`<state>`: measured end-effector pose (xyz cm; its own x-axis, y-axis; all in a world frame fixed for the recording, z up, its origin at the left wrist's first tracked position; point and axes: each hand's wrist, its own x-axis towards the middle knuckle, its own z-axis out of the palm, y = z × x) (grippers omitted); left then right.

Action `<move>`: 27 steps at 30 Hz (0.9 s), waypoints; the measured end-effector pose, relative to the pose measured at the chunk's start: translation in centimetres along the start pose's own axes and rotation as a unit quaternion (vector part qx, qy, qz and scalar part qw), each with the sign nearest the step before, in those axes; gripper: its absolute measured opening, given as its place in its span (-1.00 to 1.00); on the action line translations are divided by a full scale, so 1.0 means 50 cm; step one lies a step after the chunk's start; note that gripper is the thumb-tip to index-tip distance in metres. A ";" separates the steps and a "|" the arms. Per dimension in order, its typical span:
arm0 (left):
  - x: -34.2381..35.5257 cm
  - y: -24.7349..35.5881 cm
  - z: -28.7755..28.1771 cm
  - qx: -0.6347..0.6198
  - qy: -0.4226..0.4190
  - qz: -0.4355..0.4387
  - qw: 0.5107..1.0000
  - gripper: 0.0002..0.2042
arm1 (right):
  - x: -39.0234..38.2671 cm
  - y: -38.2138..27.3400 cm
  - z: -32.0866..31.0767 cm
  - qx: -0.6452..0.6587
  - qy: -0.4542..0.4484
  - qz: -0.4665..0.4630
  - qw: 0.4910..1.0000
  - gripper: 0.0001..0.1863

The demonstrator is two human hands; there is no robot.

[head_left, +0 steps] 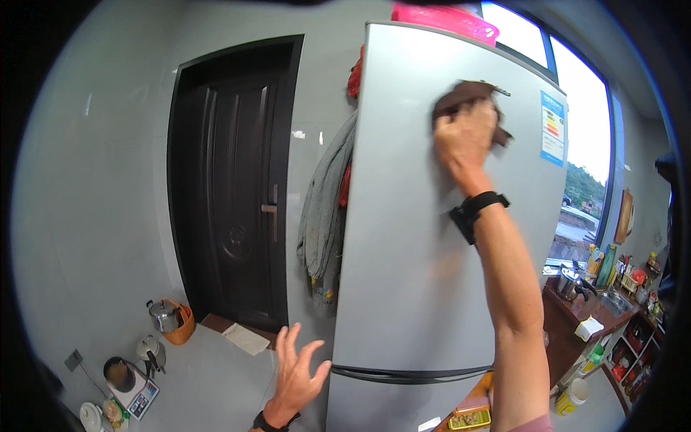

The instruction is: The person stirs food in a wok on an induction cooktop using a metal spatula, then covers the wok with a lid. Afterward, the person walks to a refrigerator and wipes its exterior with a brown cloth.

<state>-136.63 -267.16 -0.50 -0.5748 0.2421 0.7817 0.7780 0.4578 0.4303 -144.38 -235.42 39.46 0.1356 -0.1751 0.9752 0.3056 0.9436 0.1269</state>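
Observation:
A tall silver refrigerator (410, 237) stands right in front of me. High on its upper door, my right hand (466, 138) presses a dark brown cloth (464, 95) against the surface, fingers closed over it. The cloth is bunched, and part of it shows above and to the right of the fingers. Low down, beside the refrigerator's left edge, my left hand (296, 373) hovers with its fingers spread and nothing in it. An energy label (553, 128) is stuck near the door's upper right edge.
A pink plastic basket (446, 23) sits on top of the refrigerator. Grey cloths (324, 201) hang at its left side, near a dark door (241, 187). Pots, a wicker basket (180, 327) and a scale (137, 389) stand on the floor. At right is a counter (576, 306) below a window.

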 end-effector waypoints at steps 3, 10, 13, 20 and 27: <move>-0.026 0.030 0.028 -0.032 -0.019 0.020 0.999 -0.56 | -0.036 -0.140 -0.006 0.213 0.013 -0.232 0.949 -0.60; -0.072 0.066 0.036 -0.101 -0.091 0.019 0.991 -0.56 | 0.023 -0.193 -0.014 0.137 -0.106 -0.325 0.930 -0.60; -0.041 0.051 0.031 -0.152 -0.026 -0.022 0.988 -0.51 | -0.195 -0.200 -0.057 0.269 -0.237 -0.250 0.899 -0.44; 0.178 0.059 0.123 -0.206 0.090 0.060 0.973 -0.35 | -0.421 -0.179 -0.193 0.368 -0.325 -0.309 0.814 -0.39; 0.279 0.071 0.245 -0.070 0.179 -0.028 0.981 -0.16 | -0.409 -0.022 -0.238 0.542 -0.319 -0.086 0.772 -0.59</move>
<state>-145.00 -251.68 6.40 -0.5107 -0.1075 0.8530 0.7900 0.3329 0.5149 -136.28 -236.20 17.23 -0.4167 -0.4765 0.7742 -0.7491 0.6625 0.0046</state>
